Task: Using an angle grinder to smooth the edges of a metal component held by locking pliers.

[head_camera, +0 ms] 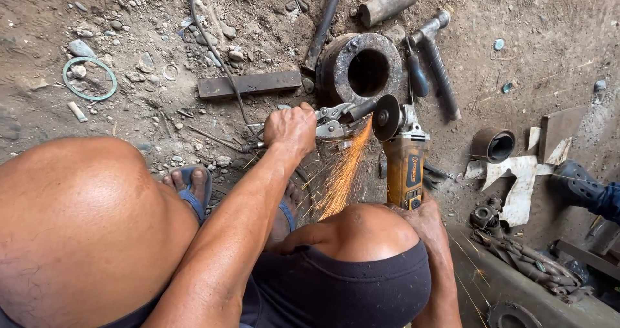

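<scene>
- Left hand (290,129) clamping locking pliers (332,121) shut on a small dark rod (360,110), pressed against the spinning disc (385,117).
- Right hand (426,219) gripping the yellow angle grinder (403,166) by its rear, fingers mostly hidden.
- Sparks (342,173) streaming toward bare knees and sandalled feet (192,187); likely risking burns, or the rod kicking loose.
- Squatting on littered dirt floor (148,108), beside a heavy steel ring (360,66).

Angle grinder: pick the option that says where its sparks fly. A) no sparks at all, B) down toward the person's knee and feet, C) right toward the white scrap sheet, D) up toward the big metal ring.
B: orange sparks stream from the disc of the angle grinder, held by the right hand, down toward the person's knee, while the left hand clamps locking pliers.
</scene>
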